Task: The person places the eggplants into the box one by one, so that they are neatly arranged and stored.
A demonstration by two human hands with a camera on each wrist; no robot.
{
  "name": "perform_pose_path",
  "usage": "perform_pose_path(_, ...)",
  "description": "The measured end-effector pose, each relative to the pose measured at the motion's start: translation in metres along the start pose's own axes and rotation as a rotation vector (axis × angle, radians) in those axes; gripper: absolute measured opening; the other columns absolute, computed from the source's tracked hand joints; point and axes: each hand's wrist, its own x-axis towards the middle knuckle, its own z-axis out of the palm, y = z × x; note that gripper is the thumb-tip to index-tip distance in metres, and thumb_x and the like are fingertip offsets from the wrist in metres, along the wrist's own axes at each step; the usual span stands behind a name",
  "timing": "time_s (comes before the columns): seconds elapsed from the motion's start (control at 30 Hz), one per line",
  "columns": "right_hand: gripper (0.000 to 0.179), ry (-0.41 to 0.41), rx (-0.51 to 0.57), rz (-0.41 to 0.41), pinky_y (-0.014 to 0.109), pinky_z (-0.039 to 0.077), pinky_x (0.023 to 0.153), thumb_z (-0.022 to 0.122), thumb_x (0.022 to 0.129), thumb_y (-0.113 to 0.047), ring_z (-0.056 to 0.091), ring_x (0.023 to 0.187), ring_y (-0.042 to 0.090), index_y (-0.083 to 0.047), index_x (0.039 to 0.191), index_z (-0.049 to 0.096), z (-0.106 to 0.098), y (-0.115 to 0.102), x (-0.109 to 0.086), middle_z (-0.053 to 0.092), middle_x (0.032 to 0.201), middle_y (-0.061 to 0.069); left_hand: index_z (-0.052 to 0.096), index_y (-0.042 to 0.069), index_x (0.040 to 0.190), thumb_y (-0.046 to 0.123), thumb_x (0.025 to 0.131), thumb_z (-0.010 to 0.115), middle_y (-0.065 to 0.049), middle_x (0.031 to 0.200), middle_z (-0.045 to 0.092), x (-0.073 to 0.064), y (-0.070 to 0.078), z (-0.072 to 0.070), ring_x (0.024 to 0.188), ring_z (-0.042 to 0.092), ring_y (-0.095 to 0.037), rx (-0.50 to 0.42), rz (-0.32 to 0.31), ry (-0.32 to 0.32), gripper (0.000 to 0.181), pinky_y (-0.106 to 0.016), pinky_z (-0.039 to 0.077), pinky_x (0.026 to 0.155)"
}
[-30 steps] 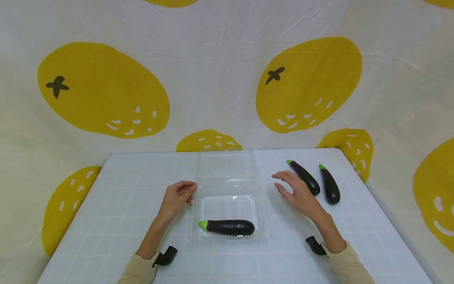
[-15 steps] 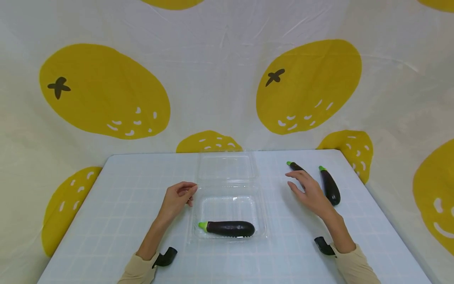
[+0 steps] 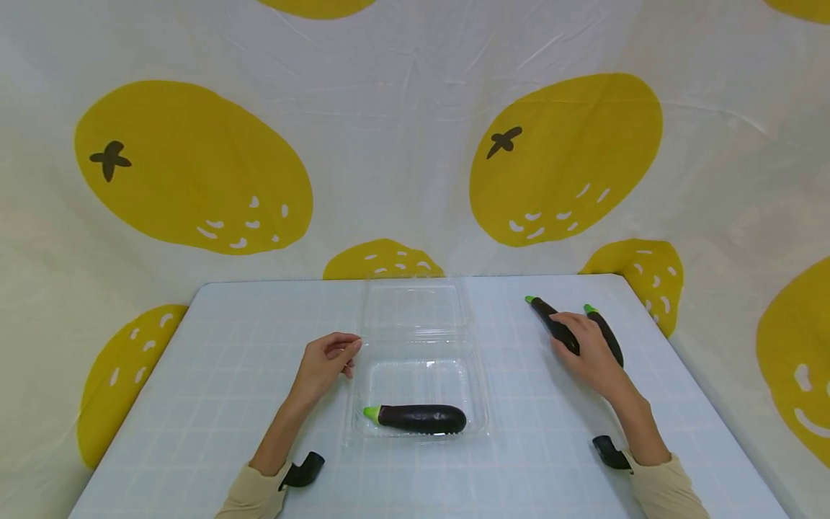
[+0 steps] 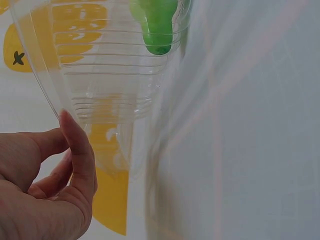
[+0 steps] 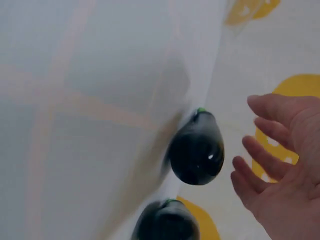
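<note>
A clear plastic clamshell container [image 3: 418, 378] lies with its lid folded back at the middle of the table. One dark eggplant [image 3: 421, 419] with a green stem rests along the near side inside it. My left hand [image 3: 326, 362] pinches the container's left rim; in the left wrist view the fingertips meet its edge. On the right, my right hand [image 3: 588, 355] hovers over two more eggplants, fingers spread and not touching them in the right wrist view. The nearer eggplant [image 3: 545, 317] lies under its fingertips; the other eggplant [image 3: 603, 328] is partly hidden behind the hand.
The lid [image 3: 415, 306] reaches toward the table's far edge. A pale checked cloth covers the table [image 3: 246, 346]. Behind it hangs a white curtain [image 3: 389, 144] printed with yellow fruit. A black wrist mount [image 3: 302, 470] sits at each sleeve.
My right hand has moved right and ended over the two loose eggplants, now covering part of each. The left hand stays at the container's rim.
</note>
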Motion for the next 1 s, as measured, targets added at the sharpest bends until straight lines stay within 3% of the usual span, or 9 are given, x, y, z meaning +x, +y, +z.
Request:
perform_pose_path(0.53,0.064,-0.166,-0.067,0.157,0.069,0.038,0.105,0.073,0.093,-0.003,0.046,0.127,0.054,0.007,0.148,0.041,-0.003,0.011,-0.007,0.043,0.141,0.038,0.07,-0.004,0.114,0.014,0.098,0.073,-0.025,0.095,0.069,0.0,-0.002,-0.001,0.061,0.06,-0.017,-0.014,0.003,-0.008,0.024,-0.023,0.055,0.059)
perform_pose_path(1.0,0.061,-0.157,-0.084,0.214,0.069,0.037,0.106,0.069,0.095,-0.006,0.045,0.132,0.053,0.004,0.149,0.042,0.001,0.009,-0.01,0.047,0.145,0.034,0.07,-0.004,0.114,0.015,0.098,0.072,-0.026,0.095,0.069,0.002,-0.004,-0.001,0.061,0.06,-0.016,-0.018,0.009,-0.01,0.025,-0.023,0.055,0.059)
